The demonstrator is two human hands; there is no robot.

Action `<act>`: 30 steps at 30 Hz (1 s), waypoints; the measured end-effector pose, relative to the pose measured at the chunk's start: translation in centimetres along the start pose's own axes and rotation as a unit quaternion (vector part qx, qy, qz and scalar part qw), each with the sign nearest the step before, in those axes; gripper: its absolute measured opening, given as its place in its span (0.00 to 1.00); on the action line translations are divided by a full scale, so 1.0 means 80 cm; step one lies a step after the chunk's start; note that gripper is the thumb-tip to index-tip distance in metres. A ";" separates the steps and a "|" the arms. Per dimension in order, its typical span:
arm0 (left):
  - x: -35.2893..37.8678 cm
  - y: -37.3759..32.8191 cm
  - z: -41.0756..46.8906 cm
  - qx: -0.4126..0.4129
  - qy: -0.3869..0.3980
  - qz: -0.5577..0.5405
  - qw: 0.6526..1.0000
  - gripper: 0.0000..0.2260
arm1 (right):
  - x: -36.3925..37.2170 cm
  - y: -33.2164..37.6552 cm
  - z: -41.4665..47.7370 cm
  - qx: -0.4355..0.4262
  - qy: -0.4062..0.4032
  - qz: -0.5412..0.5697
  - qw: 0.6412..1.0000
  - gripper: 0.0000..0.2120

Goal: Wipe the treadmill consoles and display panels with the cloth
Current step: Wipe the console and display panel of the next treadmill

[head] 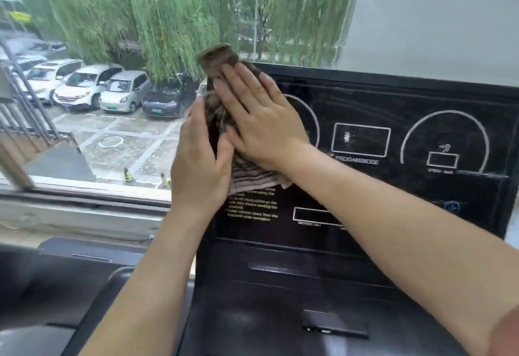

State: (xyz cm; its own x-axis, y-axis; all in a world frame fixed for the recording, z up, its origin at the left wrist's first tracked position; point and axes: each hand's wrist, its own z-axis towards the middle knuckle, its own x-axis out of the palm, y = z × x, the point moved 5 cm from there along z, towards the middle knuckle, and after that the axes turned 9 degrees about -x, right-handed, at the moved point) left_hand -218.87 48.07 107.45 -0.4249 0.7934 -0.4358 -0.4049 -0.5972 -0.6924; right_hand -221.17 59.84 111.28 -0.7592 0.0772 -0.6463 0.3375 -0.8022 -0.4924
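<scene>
Listing from nearest: two bare forearms enter from the bottom edge and converge on the upper left corner of the treadmill.

Console deck [280, 294]: dark, sloping, with a small rectangular port block [334, 324] low at centre. Its surface is open on either side of the arms.

Display panel [407, 130]: black, upright, with white gauge arcs, boxes and yellow warning text. Its right two-thirds are uncovered; its left edge borders the window.

Cloth [250, 171]: brown, ribbed and bunched against the panel's upper left area. One end rises above the panel's top edge and the other hangs fringed below the right wrist.

Left hand [200, 159]: at the panel's left edge, fingers wrapped out of sight behind it, thumb pinching the cloth.

Right hand [258, 119]: flat, fingers spread, pressing the cloth onto the panel.

Neighbouring machine [56, 285]: dark and blurred, at lower left, beside the console.

Window sill [84, 195]: pale, running behind both machines.

Roller blind [435, 18]: grey, lowered behind the panel's right half.

Beyond the glass: parked cars [84, 88], paved lot, willow trees [157, 18].
</scene>
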 end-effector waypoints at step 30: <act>-0.092 0.238 -0.258 -0.265 0.326 0.131 0.898 0.18 | -0.005 0.400 -0.208 0.036 0.119 0.417 0.900 0.08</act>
State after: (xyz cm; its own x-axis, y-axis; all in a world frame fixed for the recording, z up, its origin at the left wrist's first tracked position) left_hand -206.74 33.25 85.58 0.1850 0.6374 -0.7480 0.1563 -0.7705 -0.6180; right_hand -200.80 43.99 86.12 -0.1150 -0.4528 -0.8842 0.6912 -0.6758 0.2562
